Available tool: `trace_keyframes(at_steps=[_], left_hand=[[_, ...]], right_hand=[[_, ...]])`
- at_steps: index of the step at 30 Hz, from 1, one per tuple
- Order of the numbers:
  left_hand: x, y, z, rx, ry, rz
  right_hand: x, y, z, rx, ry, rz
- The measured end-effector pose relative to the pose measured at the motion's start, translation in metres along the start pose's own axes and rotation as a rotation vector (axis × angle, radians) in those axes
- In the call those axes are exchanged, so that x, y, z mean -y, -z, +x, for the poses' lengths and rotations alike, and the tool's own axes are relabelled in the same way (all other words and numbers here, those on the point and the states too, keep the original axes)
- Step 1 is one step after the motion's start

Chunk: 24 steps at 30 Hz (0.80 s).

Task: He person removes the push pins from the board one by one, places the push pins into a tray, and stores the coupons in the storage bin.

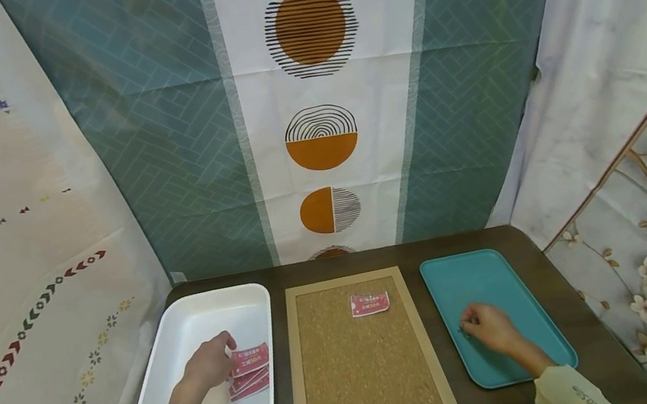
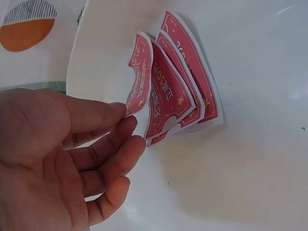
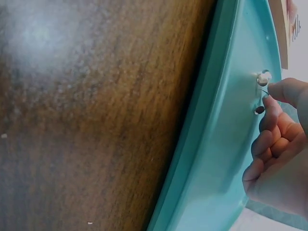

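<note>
Over the white tray, my left hand (image 1: 207,363) pinches the edge of a curled red coupon (image 2: 140,77) between thumb and fingertips. Several more red coupons (image 1: 250,384) lie overlapped beside it against the tray's right side. At the teal tray, my right hand (image 1: 490,326) has its thumb and forefinger together on a small thumbtack, its thin point (image 3: 264,91) showing between the fingertips. Close by are a shiny round tack head (image 3: 263,78) and a darker tack (image 3: 260,110). One red coupon (image 1: 370,304) sits near the top of the corkboard (image 1: 367,375).
The white tray (image 1: 186,306) stands left of the wood-framed corkboard, and the teal tray (image 1: 472,270) stands right of it. All three lie on a dark wooden table (image 1: 420,329). Patterned curtains (image 1: 184,147) hang behind and on both sides.
</note>
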<state>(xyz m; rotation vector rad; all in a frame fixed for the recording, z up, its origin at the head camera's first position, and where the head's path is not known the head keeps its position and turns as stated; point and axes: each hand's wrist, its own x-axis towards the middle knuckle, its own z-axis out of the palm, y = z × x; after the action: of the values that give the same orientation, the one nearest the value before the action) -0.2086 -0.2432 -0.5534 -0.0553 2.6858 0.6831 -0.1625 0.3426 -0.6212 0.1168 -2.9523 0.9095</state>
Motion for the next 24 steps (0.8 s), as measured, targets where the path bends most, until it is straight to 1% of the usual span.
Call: trace_keyframes(at_steps=[5,10,15,18,21,24], left_hand=[[0.000,0.000,-0.001,-0.006,-0.004,0.008],[0.002,0.001,-0.003,-0.031,-0.011,0.008],[0.002,0.001,-0.004,-0.080,-0.027,-0.008],[0.000,-0.001,-0.004,-0.109,-0.040,-0.022],[-0.004,-0.004,-0.006,-0.149,-0.053,-0.048],[-0.011,-0.007,-0.008,-0.203,-0.079,-0.073]], right_hand=[[-0.001,0.001,0.000,-0.003,-0.015,0.008],[-0.001,0.002,0.003,-0.023,-0.020,-0.004],[0.003,0.003,0.006,-0.052,-0.012,-0.015],[0.007,0.003,0.009,-0.056,0.005,-0.028],[0.013,0.002,0.012,-0.063,0.016,-0.035],[0.020,0.002,0.016,-0.070,0.026,-0.023]])
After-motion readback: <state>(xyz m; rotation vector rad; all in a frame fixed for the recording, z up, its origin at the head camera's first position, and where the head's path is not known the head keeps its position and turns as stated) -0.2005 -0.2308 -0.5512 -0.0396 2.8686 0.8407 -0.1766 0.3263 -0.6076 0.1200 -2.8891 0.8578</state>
